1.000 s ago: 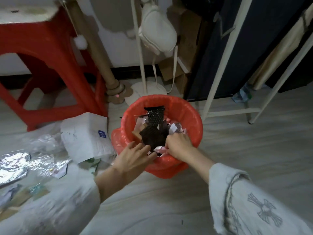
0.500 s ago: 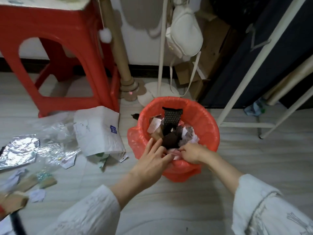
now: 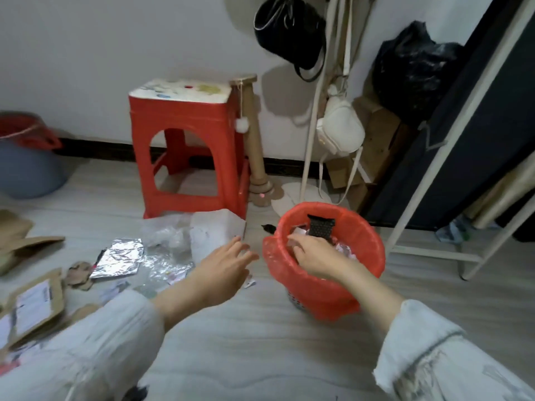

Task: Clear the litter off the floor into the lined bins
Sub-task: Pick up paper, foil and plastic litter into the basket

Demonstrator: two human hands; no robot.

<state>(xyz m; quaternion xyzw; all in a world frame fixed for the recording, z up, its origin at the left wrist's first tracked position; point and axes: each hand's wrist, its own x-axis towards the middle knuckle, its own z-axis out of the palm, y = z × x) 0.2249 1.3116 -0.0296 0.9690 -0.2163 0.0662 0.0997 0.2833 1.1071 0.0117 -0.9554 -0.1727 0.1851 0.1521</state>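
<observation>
My right hand [image 3: 311, 254] is down inside the bin [image 3: 359, 273], fingers curled over the litter there; whether they pinch anything I cannot tell, since the fingertips are buried among the scraps. My left hand [image 3: 224, 269] is spread, fingers straight and apart, hovering over the floor just left of the bin and holding nothing.

The bin stands on the floor in front of me, lined with a red bag [image 3: 318, 296] that folds over its rim. It is packed with crumpled paper and a dark dotted wrapper [image 3: 320, 228] that stands upright at the far side, just beyond my right hand.

Litter still lies on the floor to the left of the bin. Nearest is a white bag [image 3: 212, 235], just beyond my left fingertips. Beside it are clear plastic [image 3: 170, 238] and a foil sheet [image 3: 118, 257]. Farther left are cardboard pieces [image 3: 34, 308], one with a white label, and small paper scraps near my left forearm.

A red stool [image 3: 188, 149] stands behind the litter, by the wall. At the far left edge I see a blue bin [image 3: 29, 172] with a red liner, well apart from my hands. A white pouch [image 3: 340, 130] hangs from a stand behind the near bin.
</observation>
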